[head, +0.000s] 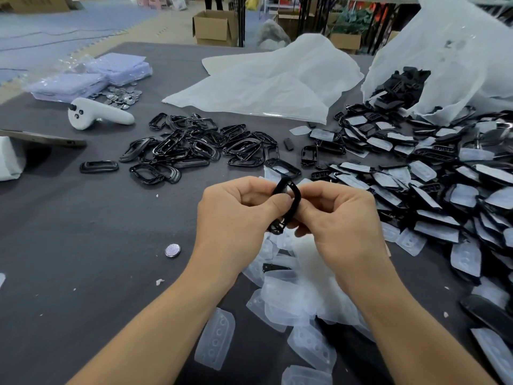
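Black plastic makes up the small frame (pixel 296 200) that both hands hold in the middle of the scene, near the person and a little above the grey table (pixel 83 218); it looks very light and thin; I think it is fairly stiff, but it could bend or snap if it is twisted hard; its shiny sides may slip, so the long edges look like the best place to hold it, with fingertips on both sides and not on the thin ends; the left hand (pixel 236 212) has its fingers curled and pinches the left side of the frame with the thumb on top; the right hand (pixel 341 218) is curled too and pinches the right side, with its fingertips (pixel 308 191) pressed close to the rim; neither hand is loose; right under the hands lies a heap of soft clear pads (pixel 299 295); far to the left sits a pile of bare black frames (pixel 194 148); to the right lies a big pile of black parts with white film (pixel 444 184); a small round battery (pixel 172 250) rests on the table to the left of the hands.
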Tool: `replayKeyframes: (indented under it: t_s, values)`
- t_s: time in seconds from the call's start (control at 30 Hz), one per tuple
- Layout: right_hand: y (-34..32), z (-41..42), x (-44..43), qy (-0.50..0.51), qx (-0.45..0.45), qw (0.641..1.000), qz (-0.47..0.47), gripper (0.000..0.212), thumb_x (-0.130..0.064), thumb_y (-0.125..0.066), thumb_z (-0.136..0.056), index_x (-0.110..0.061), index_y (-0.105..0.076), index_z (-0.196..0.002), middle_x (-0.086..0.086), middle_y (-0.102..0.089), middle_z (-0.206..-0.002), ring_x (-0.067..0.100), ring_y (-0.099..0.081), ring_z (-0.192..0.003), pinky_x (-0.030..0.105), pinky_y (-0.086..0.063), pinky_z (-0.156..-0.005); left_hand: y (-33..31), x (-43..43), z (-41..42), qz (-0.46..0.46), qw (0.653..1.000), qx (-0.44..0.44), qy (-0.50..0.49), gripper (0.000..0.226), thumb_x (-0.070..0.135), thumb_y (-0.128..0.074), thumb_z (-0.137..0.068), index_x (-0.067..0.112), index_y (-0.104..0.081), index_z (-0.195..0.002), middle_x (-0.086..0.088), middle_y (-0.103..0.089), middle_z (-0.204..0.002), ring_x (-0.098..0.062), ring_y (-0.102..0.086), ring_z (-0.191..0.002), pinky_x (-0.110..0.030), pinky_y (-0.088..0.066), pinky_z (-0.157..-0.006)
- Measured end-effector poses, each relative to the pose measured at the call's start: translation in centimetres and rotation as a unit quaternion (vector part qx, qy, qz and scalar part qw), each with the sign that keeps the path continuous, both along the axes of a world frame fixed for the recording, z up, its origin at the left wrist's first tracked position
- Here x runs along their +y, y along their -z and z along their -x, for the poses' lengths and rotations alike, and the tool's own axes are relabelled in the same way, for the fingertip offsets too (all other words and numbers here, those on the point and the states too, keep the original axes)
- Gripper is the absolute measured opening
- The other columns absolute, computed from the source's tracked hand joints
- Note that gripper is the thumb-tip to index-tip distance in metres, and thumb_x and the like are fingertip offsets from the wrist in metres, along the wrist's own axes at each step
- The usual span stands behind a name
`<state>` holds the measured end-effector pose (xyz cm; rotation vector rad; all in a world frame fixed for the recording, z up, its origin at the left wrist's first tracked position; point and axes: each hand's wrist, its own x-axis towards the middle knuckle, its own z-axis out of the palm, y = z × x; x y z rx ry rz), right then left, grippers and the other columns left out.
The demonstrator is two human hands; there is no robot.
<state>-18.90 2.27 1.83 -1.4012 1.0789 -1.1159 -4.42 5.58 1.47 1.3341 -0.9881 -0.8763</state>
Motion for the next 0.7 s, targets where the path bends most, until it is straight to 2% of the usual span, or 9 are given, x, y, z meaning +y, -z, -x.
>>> replayKeyframes:
  t_s: [0.13,0.23,0.37,0.53,0.7]
  values:
    - [-0.37,0.21,-0.07,-0.061,-0.028,0.998,-0.018,0.023,0.001,-0.077,-0.087,-0.020,-0.081,-0.093,0.004,-0.079,-0.081,0.013,-0.073,-0.069,0.020,-0.057,-0.064,-0.06,-0.18,-0.28,0.003,0.999,0.031,0.008,0.018,0.008,-0.081,-0.086,0.025,-0.084,-0.086,-0.005,-0.079,-0.075,-0.015,-0.072,-0.065,-0.027,-0.060,-0.063]
    - [-0.42,0.18,-0.20,-0.050,-0.031,0.998,-0.026,0.029,0.004,-0.074,-0.088,-0.023,-0.082,-0.087,0.005,-0.079,-0.078,0.013,-0.073,-0.067,0.020,-0.056,-0.063,-0.09,-0.16,-0.40,0.008,0.999,0.035,0.026,0.018,0.009,-0.082,-0.085,0.026,-0.085,-0.090,-0.003,-0.080,-0.080,-0.014,-0.074,-0.072,-0.027,-0.061,-0.069]
    - [-0.48,0.03,0.03,-0.027,-0.050,0.998,-0.040,0.025,0.002,-0.075,-0.089,-0.022,-0.084,-0.086,0.007,-0.079,-0.078,0.018,-0.075,-0.068,0.020,-0.057,-0.063,0.21,-0.16,-0.12,0.035,0.999,0.022,-0.015,0.018,0.017,-0.085,-0.082,0.034,-0.085,-0.087,0.003,-0.081,-0.082,-0.012,-0.077,-0.080,-0.023,-0.060,-0.075]
    - [-0.40,-0.56,0.53,-0.050,-0.094,0.992,-0.072,0.023,0.007,-0.071,-0.089,-0.013,-0.083,-0.089,0.013,-0.079,-0.081,0.019,-0.075,-0.069,0.023,-0.059,-0.065,0.58,-0.02,0.12,0.038,0.997,-0.007,-0.071,0.010,0.038,-0.082,-0.076,0.040,-0.083,-0.086,0.006,-0.078,-0.075,-0.012,-0.071,-0.066,-0.028,-0.057,-0.066]
    - [-0.49,-0.69,0.77,-0.085,-0.103,0.987,-0.090,0.026,0.010,-0.069,-0.089,-0.012,-0.082,-0.093,0.013,-0.079,-0.085,0.020,-0.077,-0.075,0.024,-0.061,-0.069,0.27,0.09,0.06,0.044,0.993,-0.034,-0.101,0.007,0.040,-0.081,-0.077,0.045,-0.080,-0.082,0.009,-0.077,-0.072,-0.013,-0.072,-0.064,-0.036,-0.061,-0.067]
